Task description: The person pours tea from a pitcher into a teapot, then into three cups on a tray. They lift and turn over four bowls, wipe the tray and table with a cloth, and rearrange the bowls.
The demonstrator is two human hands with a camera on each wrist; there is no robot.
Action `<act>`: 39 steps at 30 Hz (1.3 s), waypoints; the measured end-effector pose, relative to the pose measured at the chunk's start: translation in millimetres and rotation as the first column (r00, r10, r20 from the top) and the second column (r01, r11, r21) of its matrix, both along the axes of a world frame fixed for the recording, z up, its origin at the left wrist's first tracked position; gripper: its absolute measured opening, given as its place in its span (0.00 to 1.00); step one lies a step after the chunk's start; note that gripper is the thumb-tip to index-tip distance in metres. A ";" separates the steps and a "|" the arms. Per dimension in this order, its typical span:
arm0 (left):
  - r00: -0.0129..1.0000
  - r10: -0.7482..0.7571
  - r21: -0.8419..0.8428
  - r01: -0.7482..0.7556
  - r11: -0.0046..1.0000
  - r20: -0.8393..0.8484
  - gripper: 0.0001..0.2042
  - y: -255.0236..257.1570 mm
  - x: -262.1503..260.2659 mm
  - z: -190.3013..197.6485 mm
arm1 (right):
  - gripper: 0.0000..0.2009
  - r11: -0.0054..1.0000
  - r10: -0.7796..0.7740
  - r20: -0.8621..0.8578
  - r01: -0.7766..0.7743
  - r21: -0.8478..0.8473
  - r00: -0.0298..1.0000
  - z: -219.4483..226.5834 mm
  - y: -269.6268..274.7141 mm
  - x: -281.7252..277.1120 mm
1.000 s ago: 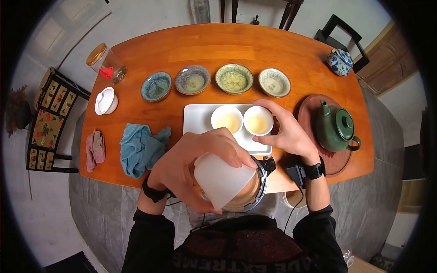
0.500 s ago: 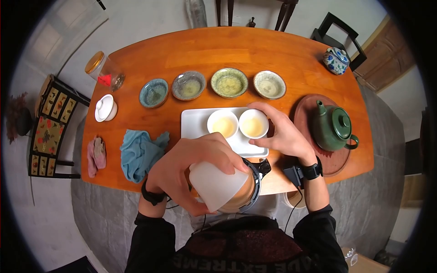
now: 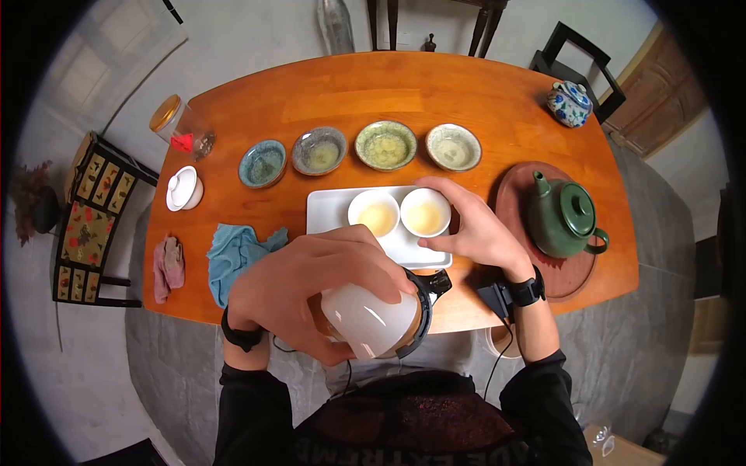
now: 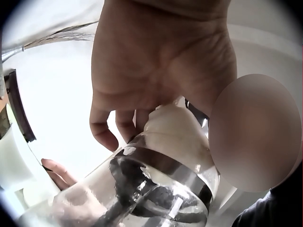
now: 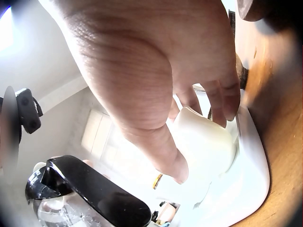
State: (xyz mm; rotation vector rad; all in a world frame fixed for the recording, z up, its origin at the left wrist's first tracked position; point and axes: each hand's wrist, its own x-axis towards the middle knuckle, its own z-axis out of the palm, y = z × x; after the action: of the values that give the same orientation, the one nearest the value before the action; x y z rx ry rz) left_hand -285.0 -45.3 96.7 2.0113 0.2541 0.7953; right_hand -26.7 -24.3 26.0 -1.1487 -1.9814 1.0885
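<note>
My left hand (image 3: 303, 268) holds a white cup (image 3: 369, 322), tilted over a glass pitcher close to the table's near edge. Its fingers and thumb go round the cup. Below the cup in the left wrist view shows the pitcher's metal band (image 4: 163, 165), with dark shapes behind the clear glass. The pitcher's black handle (image 5: 99, 191) sticks out toward the right hand. Fingers and thumb of my right hand (image 3: 486, 237) sit round the right-hand white teacup (image 3: 426, 194), which stands on the white tray (image 3: 326, 203). A matching teacup (image 3: 373, 196) stands beside it; both contain pale yellow liquid.
Several glazed bowls (image 3: 386, 124) line up behind the tray. At right, a green teapot (image 3: 561, 217) stands on a round wooden tray (image 3: 509, 194). On the left lie a blue cloth (image 3: 233, 256), a pink cloth (image 3: 168, 272), a lidded white bowl (image 3: 184, 198) and a glass jar (image 3: 189, 140).
The cup in my left hand has turned slightly and shows more of its glossy side. My right hand stays round the teacup. The head view has shifted a little.
</note>
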 end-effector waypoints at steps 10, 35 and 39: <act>0.989 -0.112 -0.055 0.107 0.993 -0.097 0.29 14.5 -8.0 8.2 | 0.34 1.000 0.008 -0.006 -0.008 0.007 1.000 -0.1 0.7 0.3; 0.912 0.363 -0.137 -0.390 0.910 -0.189 0.37 66.7 -52.6 -60.5 | 0.33 0.997 -0.031 -0.040 0.028 -0.070 0.999 1.6 -0.5 -2.8; 0.868 0.354 -0.072 -0.401 0.913 -0.347 0.37 65.5 -53.4 -54.2 | 0.34 0.998 -0.034 -0.034 0.032 -0.048 0.999 1.6 -0.5 -3.2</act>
State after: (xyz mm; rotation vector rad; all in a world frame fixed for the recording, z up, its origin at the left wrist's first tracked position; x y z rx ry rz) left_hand -338.5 20.1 42.5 1.9740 0.9000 0.6496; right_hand -29.9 -24.8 27.6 -1.1751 -1.9127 1.1368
